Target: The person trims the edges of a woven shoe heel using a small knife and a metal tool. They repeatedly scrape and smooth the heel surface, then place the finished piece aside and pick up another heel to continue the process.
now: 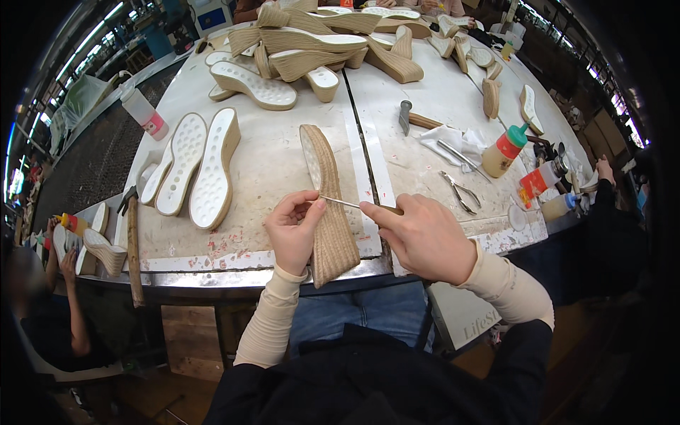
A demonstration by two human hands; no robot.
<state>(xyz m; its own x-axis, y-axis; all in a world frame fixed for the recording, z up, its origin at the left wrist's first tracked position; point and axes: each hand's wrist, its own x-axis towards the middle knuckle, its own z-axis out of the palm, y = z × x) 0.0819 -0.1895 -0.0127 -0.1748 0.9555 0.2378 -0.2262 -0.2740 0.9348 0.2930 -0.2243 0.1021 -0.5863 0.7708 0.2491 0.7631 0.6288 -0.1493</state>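
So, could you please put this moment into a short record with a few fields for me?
Setting: pale worktable in a workshop
Left hand: steadies a rope-wrapped wedge sole standing on its edge at the table's near rim
Right hand: holds a thin metal tool, its tip at the left fingers
Left of the hands: white soles, hammer
Right of the hands: pliers, glue bottles
Far end: pile of wedge soles

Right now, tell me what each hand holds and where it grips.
Left hand grips the jute-wrapped wedge sole by its side; right hand holds a thin metal tool by its handle.
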